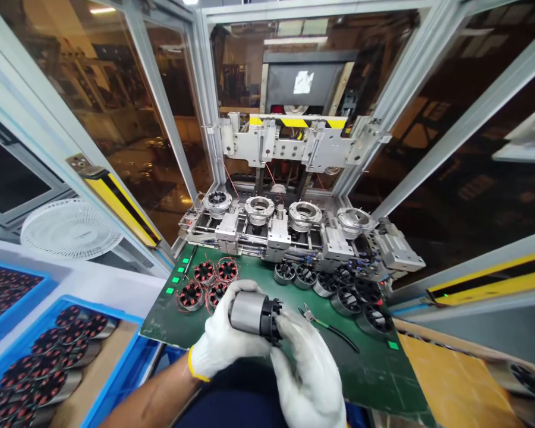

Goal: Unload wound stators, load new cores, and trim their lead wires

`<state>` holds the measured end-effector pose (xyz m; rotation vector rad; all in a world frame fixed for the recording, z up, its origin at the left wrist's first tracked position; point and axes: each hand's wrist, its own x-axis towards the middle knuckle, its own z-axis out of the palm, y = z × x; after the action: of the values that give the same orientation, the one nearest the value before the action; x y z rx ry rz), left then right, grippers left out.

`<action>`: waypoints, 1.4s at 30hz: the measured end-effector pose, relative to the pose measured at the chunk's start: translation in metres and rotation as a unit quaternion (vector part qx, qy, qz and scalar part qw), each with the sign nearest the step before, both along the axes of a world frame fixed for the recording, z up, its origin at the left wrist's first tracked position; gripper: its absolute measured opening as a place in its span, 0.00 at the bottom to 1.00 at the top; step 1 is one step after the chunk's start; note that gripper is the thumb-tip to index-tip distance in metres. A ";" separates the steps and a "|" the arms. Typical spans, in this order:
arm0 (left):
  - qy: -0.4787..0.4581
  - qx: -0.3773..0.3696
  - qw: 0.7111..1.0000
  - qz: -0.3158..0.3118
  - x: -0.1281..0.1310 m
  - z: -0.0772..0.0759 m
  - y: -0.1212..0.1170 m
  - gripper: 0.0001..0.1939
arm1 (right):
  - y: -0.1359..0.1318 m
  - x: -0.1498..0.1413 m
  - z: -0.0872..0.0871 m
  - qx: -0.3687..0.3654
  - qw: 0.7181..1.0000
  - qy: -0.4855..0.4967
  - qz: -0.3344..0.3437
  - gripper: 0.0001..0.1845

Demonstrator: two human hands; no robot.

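My left hand (229,333), in a white knit glove with a yellow cuff, is wrapped around a motor stator core (247,313). It is a smooth grey steel cylinder with a black slotted plastic end, held tilted on its side above the bench's front edge. My right hand (310,362), gloved the same way, is curled at the black end, with fingertips against it. Behind my left hand lie several stators wound with red wire (191,294). To the right stand several unwound stator cores (348,300) with black inserts. Cutting pliers (327,327) with green-and-black handles lie near my right hand.
A machine with several round metal fixtures (305,215) spans the back of the green bench (258,270). The leftmost fixture (217,202) holds a black-slotted core. Blue crates (111,374) of wound stators and a white fan (71,229) are left; cardboard (455,380) is right.
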<state>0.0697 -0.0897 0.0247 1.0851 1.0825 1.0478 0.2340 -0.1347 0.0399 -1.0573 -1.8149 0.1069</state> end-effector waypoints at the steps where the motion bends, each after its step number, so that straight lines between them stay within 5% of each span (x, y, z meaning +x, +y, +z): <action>1: 0.005 0.003 1.000 -0.001 -0.001 0.001 -0.001 0.47 | 0.000 0.000 -0.001 -0.004 1.000 0.003 -0.001 0.27; 7: -0.005 -0.008 1.000 -0.001 -0.005 0.005 0.000 0.46 | 0.006 0.001 0.000 -0.009 0.999 -0.011 0.045 0.25; 13: -0.044 -0.032 0.998 -0.009 -0.006 0.010 0.001 0.40 | 0.005 -0.005 0.001 -0.028 0.999 -0.004 -0.025 0.23; 21: 0.052 -0.023 0.998 0.031 -0.007 0.010 0.001 0.40 | 0.012 -0.005 -0.005 -0.056 0.998 -0.003 -0.030 0.22; 27: 0.110 -0.022 0.994 0.007 -0.013 0.017 0.006 0.40 | 0.017 0.003 -0.002 -0.046 0.997 -0.030 0.051 0.24; 31: 0.051 -0.034 0.998 0.015 -0.013 0.014 0.009 0.39 | 0.017 0.002 -0.002 -0.058 0.998 -0.024 0.028 0.24; 37: 0.017 -0.041 0.999 0.021 -0.015 0.013 0.008 0.39 | 0.023 0.002 -0.001 -0.053 0.993 -0.049 0.089 0.26; 42: -0.115 -0.063 0.991 0.015 -0.016 0.018 0.007 0.37 | 0.029 0.006 0.001 -0.078 0.980 -0.097 0.153 0.36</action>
<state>0.0538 -0.0823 0.0425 0.8270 0.9683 1.0839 0.2399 -0.1062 0.0404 -0.9132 -2.1670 0.3477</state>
